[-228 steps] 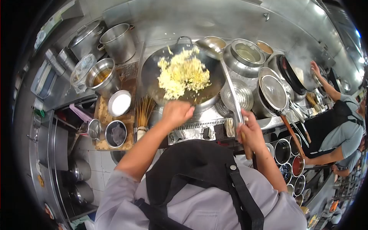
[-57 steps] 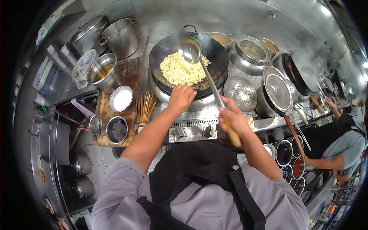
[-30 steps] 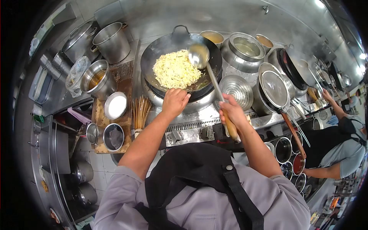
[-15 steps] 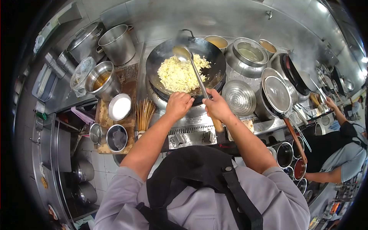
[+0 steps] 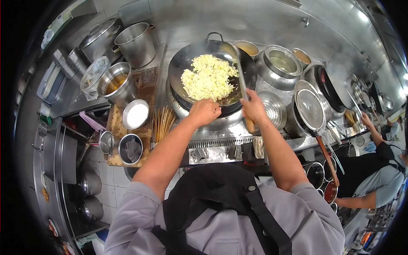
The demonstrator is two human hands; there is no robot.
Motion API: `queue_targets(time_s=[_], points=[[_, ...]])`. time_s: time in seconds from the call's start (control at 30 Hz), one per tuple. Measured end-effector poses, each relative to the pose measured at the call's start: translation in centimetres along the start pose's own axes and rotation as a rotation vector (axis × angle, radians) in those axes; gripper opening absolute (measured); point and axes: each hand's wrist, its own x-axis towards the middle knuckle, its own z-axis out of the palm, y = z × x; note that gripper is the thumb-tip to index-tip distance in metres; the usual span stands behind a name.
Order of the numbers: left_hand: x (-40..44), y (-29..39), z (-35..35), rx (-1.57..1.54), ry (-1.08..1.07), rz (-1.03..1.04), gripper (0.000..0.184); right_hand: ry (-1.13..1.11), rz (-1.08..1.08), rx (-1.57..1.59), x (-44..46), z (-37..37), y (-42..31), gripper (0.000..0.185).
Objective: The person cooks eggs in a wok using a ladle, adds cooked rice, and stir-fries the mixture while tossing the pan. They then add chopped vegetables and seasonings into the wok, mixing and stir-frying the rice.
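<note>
A large black wok sits on the stove burner, with a mound of pale yellow food that looks like egg fried rice. My left hand is closed at the wok's near rim; the part it grips is hidden under the fingers. My right hand is wrapped round the wooden handle of a long metal ladle. The ladle's bowl, blurred by steam or motion, is over the wok's far right side, apart from the mound.
Left of the wok stand a pot of brown liquid, a white-filled bowl and bamboo sticks. To the right are a perforated strainer, a lidless pot and mesh sieves. A co-worker stands at far right.
The ladle has swung from above the food to the wok's right side. My right hand has shifted right and slightly up. The mound has spread and lies differently in the wok.
</note>
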Motion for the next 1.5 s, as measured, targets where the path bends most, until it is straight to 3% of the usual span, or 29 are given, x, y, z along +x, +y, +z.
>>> queue_targets(time_s=[0.03, 0.13, 0.2, 0.27, 0.33, 0.4, 0.43, 0.47, 0.5, 0.57, 0.67, 0.8, 0.83, 0.87, 0.93, 0.97, 1.0, 1.03, 1.1, 1.23, 1.37, 1.4, 1.43, 1.5], points=[[0.0, 0.1, 0.1, -0.001, -0.001, 0.007, 0.030, 0.007, 0.000, 0.001, 0.3, 0.4, 0.1, 0.052], [-0.1, -0.8, 1.1, -0.027, 0.149, 0.104, 0.034, -0.300, -0.011, -0.289, 0.0, 1.3, -0.1, 0.058], [-0.6, 1.0, 0.0, -0.050, 0.057, 0.022, 0.035, -0.392, -0.028, -0.491, -5.3, -1.1, -2.9, 0.059], [-1.3, 4.6, -3.5, -0.026, -0.083, -0.086, 0.039, -0.485, -0.130, -0.641, -8.9, -5.5, -0.7, 0.062], [-2.9, 6.3, -4.7, -0.012, -0.067, -0.002, 0.043, -0.503, 0.196, -0.400, -14.9, -9.4, -6.0, 0.062], [-4.2, 6.3, -2.8, -0.027, -0.087, 0.023, 0.043, -0.502, 0.260, -0.435, -16.3, -11.1, -6.5, 0.061], [-4.2, 5.6, -0.5, -0.039, 0.034, 0.026, 0.042, -0.485, 0.304, -0.478, -16.6, -11.5, -6.4, 0.059], [-4.1, 5.2, 1.3, -0.050, 0.155, 0.039, 0.042, -0.451, 0.221, -0.499, -15.9, -10.8, -5.5, 0.060], [-4.8, 5.1, 2.3, -0.051, 0.148, 0.056, 0.042, -0.436, 0.224, -0.488, -14.8, -9.5, -3.5, 0.060], [-7.9, 5.4, 3.6, 0.055, 0.094, 0.034, 0.041, -0.253, 0.029, -0.477, -12.2, -6.9, 0.0, 0.061], [-12.3, 7.9, -0.3, 0.051, -0.015, 0.089, 0.041, -0.262, -0.193, -0.483, -13.2, -5.7, 1.0, 0.063], [-6.8, 5.8, -3.4, 0.074, -0.042, 0.041, 0.038, -0.404, 0.308, -0.308, -21.6, -12.1, -6.0, 0.061], [-4.9, 4.9, -2.4, 0.058, 0.035, 0.083, 0.038, -0.410, 0.304, -0.310, -21.6, -11.9, -6.0, 0.061], [-3.7, 3.5, -0.2, 0.042, 0.184, 0.103, 0.041, -0.395, 0.290, -0.386, -21.6, -11.7, -5.9, 0.061], [-3.9, 4.3, 1.0, 0.074, 0.140, 0.039, 0.042, -0.352, 0.218, -0.529, -20.3, -10.4, -4.5, 0.060], [-3.8, 4.6, 1.5, 0.100, 0.107, -0.030, 0.043, -0.301, 0.062, -0.541, -18.2, -9.3, -1.4, 0.060], [-6.0, 5.3, 2.5, 0.081, 0.172, 0.039, 0.044, -0.254, -0.097, -0.565, -15.8, -8.3, 2.1, 0.060], [-8.9, 6.2, 3.1, 0.112, 0.107, 0.049, 0.044, -0.177, -0.308, -0.749, -13.8, -7.1, 4.4, 0.061], [-14.2, 6.4, 2.7, 0.051, 0.024, 0.151, 0.043, -0.209, -0.308, -0.698, -15.0, -6.6, 2.9, 0.063], [-9.9, 6.6, -3.0, 0.141, 0.030, 0.175, 0.042, -0.340, 0.253, -0.238, -23.1, -11.9, -4.6, 0.066], [-4.2, 4.4, -0.3, 0.057, 0.176, 0.110, 0.043, -0.358, 0.377, -0.330, -22.7, -12.1, -5.1, 0.066], [-3.9, 4.0, 1.3, 0.045, 0.277, 0.098, 0.043, -0.316, 0.288, -0.356, -20.9, -10.8, -3.9, 0.065], [-5.2, 4.0, 2.4, 0.066, 0.214, 0.091, 0.043, -0.271, 0.198, -0.389, -19.3, -9.7, -2.2, 0.065], [-10.5, 4.8, 4.0, 0.147, 0.028, 0.062, 0.042, -0.197, -0.291, -0.750, -16.1, -7.8, 3.2, 0.065]])
